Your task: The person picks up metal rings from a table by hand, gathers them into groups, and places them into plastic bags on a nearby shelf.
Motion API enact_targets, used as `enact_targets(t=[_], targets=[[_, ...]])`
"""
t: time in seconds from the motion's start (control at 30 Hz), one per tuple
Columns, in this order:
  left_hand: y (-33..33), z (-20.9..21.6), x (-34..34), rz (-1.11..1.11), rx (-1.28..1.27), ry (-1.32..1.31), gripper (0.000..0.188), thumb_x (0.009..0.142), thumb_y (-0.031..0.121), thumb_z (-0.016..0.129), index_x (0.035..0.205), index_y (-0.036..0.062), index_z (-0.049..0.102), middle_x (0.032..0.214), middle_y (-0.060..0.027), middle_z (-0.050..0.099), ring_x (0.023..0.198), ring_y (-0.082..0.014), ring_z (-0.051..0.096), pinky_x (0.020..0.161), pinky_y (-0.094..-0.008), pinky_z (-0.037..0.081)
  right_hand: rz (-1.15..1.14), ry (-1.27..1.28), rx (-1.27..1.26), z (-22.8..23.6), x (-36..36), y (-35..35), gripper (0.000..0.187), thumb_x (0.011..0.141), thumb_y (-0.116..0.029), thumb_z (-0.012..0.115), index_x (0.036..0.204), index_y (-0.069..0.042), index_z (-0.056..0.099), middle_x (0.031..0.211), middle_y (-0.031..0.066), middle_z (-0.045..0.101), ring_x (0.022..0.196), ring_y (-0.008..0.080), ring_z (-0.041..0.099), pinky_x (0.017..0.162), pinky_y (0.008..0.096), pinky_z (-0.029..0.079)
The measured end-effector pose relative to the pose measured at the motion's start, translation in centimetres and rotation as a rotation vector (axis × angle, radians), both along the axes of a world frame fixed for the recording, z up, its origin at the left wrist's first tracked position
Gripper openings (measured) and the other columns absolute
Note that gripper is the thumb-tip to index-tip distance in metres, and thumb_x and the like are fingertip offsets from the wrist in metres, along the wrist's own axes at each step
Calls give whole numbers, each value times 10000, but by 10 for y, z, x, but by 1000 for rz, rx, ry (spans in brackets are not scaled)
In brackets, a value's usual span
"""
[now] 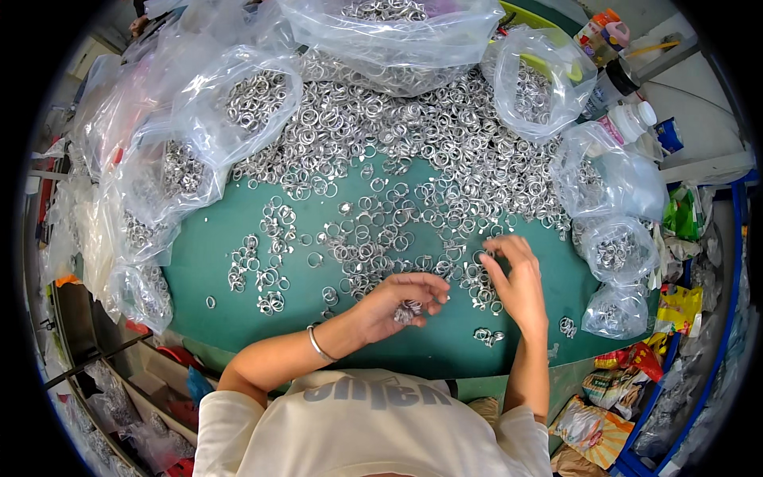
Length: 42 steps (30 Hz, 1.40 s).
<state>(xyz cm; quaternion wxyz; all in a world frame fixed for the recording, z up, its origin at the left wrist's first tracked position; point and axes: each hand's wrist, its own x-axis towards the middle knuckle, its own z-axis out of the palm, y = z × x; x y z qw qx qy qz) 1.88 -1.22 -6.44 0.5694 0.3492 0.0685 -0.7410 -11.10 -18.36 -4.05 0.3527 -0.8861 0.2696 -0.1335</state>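
Note:
My left hand [401,300] is curled, palm partly up, around a small bunch of silver rings [408,311]; a bangle [319,343] circles that wrist. To its right, my right hand [515,274] reaches over the loose rings [477,288] on the green table mat [199,258]. Its thumb and forefinger stand apart above them, and whether a ring lies between the fingertips is too small to tell. A big heap of silver rings [350,119] spreads across the far half of the mat, thinning into scattered clusters toward me.
Clear plastic bags of rings stand around the heap, among them a large bag [389,48] at the back, a left bag [238,103] and a right bag [612,246]. White bottles [628,123] stand at the far right. Snack packets [596,429] lie by a blue rack [660,397].

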Motion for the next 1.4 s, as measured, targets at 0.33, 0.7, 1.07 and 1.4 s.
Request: enact_targets(t=[0.33,0.7,1.07,1.4], targets=[[15,8,6,-116,-13,-31,226,957,189,472,1058,20,583,616,-18,481,400,-38,322,345,-187,237,406,181,-291,-17,48,30,545,752,-226,703,1230,-45,513,1380,180,347,1288,383,308,1026,501,281],[43,10,21,-60,-88,-1503,208,841,29,577,1047,32,609,644,-108,581,525,-192,564,532,-304,456,444,74,-66,3,69,35,527,733,-159,719,1220,-82,531,1354,127,401,1286,350,324,1016,469,303],[62,10,79,73,168,-1936,197,797,76,637,991,50,617,812,-126,605,633,-299,617,542,-383,481,556,159,-93,-4,61,35,315,740,-130,700,1039,-55,634,1215,99,523,1157,307,447,977,438,350],[30,-18,113,254,-65,-1598,167,771,104,669,912,35,613,781,-57,557,643,-171,544,524,-335,439,386,16,-160,-1,82,44,296,740,-64,687,1020,-4,613,1066,113,554,984,294,503,846,383,414]])
